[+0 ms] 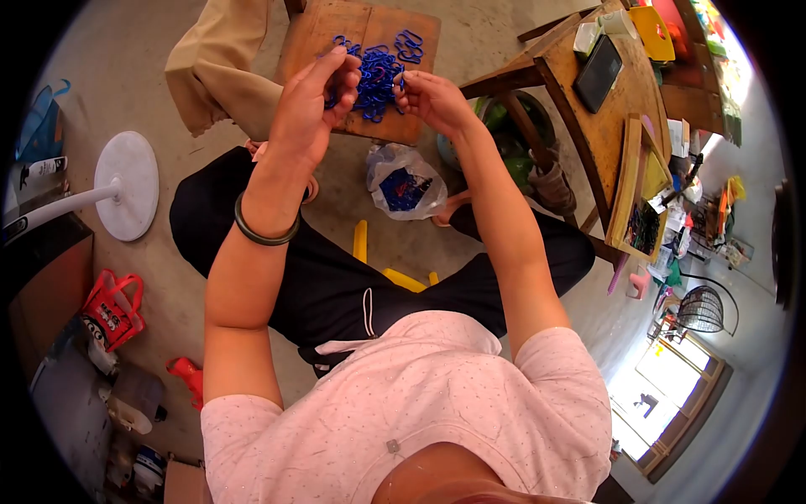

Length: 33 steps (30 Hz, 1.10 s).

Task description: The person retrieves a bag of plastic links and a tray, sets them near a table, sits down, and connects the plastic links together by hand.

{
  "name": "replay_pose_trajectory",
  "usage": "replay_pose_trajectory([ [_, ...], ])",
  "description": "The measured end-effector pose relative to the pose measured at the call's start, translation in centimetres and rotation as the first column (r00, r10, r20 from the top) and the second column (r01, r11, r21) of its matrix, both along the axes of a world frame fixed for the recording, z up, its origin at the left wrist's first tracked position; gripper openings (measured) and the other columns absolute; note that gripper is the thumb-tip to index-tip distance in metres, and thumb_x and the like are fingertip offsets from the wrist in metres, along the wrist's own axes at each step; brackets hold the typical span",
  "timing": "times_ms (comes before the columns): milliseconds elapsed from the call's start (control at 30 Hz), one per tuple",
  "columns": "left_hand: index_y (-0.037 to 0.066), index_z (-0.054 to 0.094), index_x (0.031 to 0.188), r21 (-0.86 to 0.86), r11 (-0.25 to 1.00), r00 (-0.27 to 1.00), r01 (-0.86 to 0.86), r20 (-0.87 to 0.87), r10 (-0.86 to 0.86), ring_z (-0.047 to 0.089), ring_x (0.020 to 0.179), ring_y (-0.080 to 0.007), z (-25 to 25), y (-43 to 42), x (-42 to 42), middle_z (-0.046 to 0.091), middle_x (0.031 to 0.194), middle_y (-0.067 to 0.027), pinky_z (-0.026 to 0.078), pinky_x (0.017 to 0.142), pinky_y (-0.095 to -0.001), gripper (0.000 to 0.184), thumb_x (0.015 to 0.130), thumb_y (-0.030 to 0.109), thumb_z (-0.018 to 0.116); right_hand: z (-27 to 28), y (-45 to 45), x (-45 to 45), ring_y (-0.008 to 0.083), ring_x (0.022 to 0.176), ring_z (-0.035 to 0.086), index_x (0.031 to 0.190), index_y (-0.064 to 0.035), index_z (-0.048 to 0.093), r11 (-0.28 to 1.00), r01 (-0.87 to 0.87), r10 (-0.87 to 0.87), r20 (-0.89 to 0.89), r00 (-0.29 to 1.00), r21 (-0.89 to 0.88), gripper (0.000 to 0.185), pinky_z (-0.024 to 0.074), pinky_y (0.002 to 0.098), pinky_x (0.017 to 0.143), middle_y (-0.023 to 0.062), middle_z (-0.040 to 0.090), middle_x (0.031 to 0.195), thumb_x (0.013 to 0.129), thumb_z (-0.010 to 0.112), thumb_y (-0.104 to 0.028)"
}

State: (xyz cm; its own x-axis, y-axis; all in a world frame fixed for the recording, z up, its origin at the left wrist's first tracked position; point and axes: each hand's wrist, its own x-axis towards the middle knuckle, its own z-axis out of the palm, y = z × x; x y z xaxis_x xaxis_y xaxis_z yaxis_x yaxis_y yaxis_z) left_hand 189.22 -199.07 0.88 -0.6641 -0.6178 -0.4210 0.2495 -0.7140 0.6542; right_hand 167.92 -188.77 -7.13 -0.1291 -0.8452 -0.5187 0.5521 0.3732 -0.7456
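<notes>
A pile of small blue looped hooks point(379, 76) lies on a square wooden stool top point(294, 42) in front of me. My left hand point(315, 97), with a dark bangle on its wrist, is at the left side of the pile. Its fingers are curled in, and what they hold, if anything, is hidden. At the right edge of the pile, my right hand point(432, 99) pinches a small blue hook point(400, 82) between thumb and fingertips. A few hooks point(409, 46) lie a little apart on the far right of the pile.
Below the stool, a clear plastic bag point(386, 160) with more blue pieces stands on the floor between my feet. A wooden table point(579, 50) at the right bears a black phone point(599, 74). At left are a white round base point(126, 185) and a red bag point(113, 311).
</notes>
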Motion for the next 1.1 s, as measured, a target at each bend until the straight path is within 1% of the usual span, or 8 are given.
replay_pose_trajectory([
  [167,0.004,0.061,0.092,-0.007,1.0,1.0,0.005,-0.015,-0.005,0.05,0.062,-0.0092,-0.1,0.1,0.0,0.056,0.076,-0.0015,0.039,0.053,-0.0194,0.023,0.094,0.026,0.056,1.8,0.6,1.3,0.0138,0.075,0.059,0.1,-0.0017,0.061,0.983,0.003,0.016,0.099,0.995,-0.184,0.02,0.0503,0.0275,0.071,0.0048,0.063,0.087,0.097,0.052,-0.019],
  [467,0.005,0.06,0.092,-0.007,1.0,1.0,0.004,0.006,-0.004,0.05,0.062,-0.0087,-0.1,0.1,-0.1,0.056,0.077,-0.0014,0.038,0.053,-0.0201,0.022,0.094,0.026,0.056,3.2,1.0,1.8,0.0149,0.076,0.059,0.103,-0.0018,0.061,0.969,-0.039,0.06,0.075,0.995,-0.245,0.022,0.0505,0.0283,0.072,0.005,0.062,0.09,0.097,0.053,-0.021],
  [567,0.005,0.06,0.092,-0.007,1.0,1.0,0.013,0.002,-0.013,0.05,0.061,-0.0084,-0.2,0.1,-0.1,0.056,0.077,-0.0011,0.038,0.053,-0.0204,0.021,0.094,0.026,0.056,3.6,1.1,2.0,0.0181,0.075,0.056,0.106,0.0001,0.058,0.968,-0.04,0.057,0.063,0.996,-0.246,0.024,0.0465,0.028,0.07,0.0083,0.061,0.091,0.098,0.051,-0.021],
  [667,0.006,0.06,0.092,-0.002,1.0,1.0,0.015,-0.004,-0.015,0.05,0.061,-0.0084,-0.3,0.0,-0.1,0.056,0.077,-0.0011,0.038,0.053,-0.0204,0.021,0.094,0.026,0.056,3.4,1.2,2.1,0.017,0.075,0.059,0.106,-0.0004,0.058,0.967,-0.035,0.051,0.057,0.997,-0.252,0.025,0.0477,0.0273,0.069,0.0088,0.063,0.091,0.097,0.052,-0.023],
  [767,0.006,0.06,0.092,-0.008,1.0,1.0,0.012,-0.022,-0.012,0.05,0.062,-0.0085,-0.3,-0.1,0.0,0.056,0.077,-0.0011,0.039,0.053,-0.0204,0.021,0.094,0.026,0.056,4.1,0.9,1.7,0.0139,0.069,0.063,0.104,-0.0016,0.061,0.996,-0.022,0.003,-0.202,0.979,-0.089,0.025,0.0498,0.0248,0.063,0.0084,0.067,0.086,0.097,0.053,-0.024],
  [867,0.006,0.063,0.09,-0.003,1.0,0.999,-0.002,-0.039,0.002,0.051,0.062,-0.0075,-0.4,-0.5,0.3,0.058,0.076,0.0005,0.04,0.055,-0.0187,0.022,0.092,0.027,0.058,0.9,-0.4,-1.9,0.0111,0.061,0.064,0.102,-0.0021,0.063,0.992,0.073,-0.007,-0.545,0.838,0.099,0.025,0.0508,0.0226,0.057,0.0078,0.069,0.081,0.096,0.054,-0.024],
  [967,0.006,0.064,0.09,0.009,1.0,0.998,-0.007,-0.059,0.008,0.051,0.063,-0.0072,-0.4,-0.7,0.3,0.058,0.076,0.0009,0.041,0.057,-0.0178,0.023,0.091,0.028,0.06,-2.2,-2.3,-5.2,0.0097,0.057,0.062,0.1,-0.002,0.064,0.968,0.129,0.058,-0.69,0.721,0.216,0.024,0.0504,0.0223,0.054,0.0067,0.069,0.078,0.095,0.053,-0.023],
  [1100,0.004,0.064,0.09,0.021,1.0,0.997,-0.022,-0.07,0.023,0.052,0.063,-0.008,-0.5,-1.0,0.4,0.058,0.076,0.0001,0.042,0.057,-0.0176,0.023,0.091,0.027,0.061,-4.2,-4.9,-6.8,0.0108,0.058,0.062,0.102,-0.0013,0.064,0.972,0.169,0.007,-0.739,0.674,0.163,0.023,0.0497,0.024,0.053,0.0069,0.068,0.077,0.093,0.055,-0.021],
])
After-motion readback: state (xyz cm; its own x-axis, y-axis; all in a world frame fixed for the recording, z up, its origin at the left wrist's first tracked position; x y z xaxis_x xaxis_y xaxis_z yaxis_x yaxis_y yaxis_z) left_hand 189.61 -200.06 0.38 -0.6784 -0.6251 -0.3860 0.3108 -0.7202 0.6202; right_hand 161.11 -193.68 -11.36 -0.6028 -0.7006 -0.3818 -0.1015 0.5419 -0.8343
